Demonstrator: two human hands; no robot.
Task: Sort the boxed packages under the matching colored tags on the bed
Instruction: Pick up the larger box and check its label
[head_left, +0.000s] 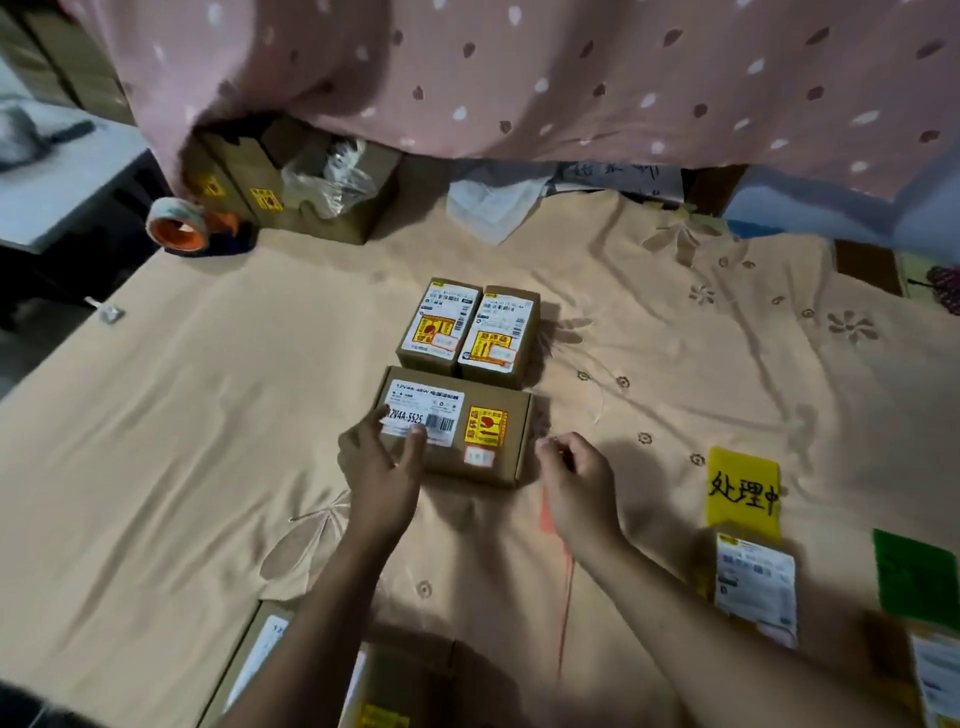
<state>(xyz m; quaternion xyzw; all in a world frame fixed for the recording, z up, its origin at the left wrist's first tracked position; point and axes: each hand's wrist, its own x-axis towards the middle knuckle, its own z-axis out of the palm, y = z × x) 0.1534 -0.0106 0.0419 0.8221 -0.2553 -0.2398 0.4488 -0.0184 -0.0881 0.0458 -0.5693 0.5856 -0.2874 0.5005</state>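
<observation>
A large brown box (483, 415) with a white label and a yellow sticker lies in the middle of the bed (156, 441). My left hand (382, 467) grips its near left corner, thumb on the label. My right hand (576, 478) hovers just off the box's right front corner, fingers loosely curled and holding nothing. Below that hand a red tag (545, 512) is partly hidden. Two small boxes (439, 325) (498, 335) stand side by side behind the large box. A yellow tag (743, 488) has a package (756, 587) below it. At the right edge is a green tag (917, 577).
More boxes (270, 654) lie at the near edge by my arms. An orange tape dispenser (182, 226) and open cartons (291, 182) with a plastic bag sit at the back left. A pink dotted cloth (519, 78) hangs behind. The bed's left edge drops off.
</observation>
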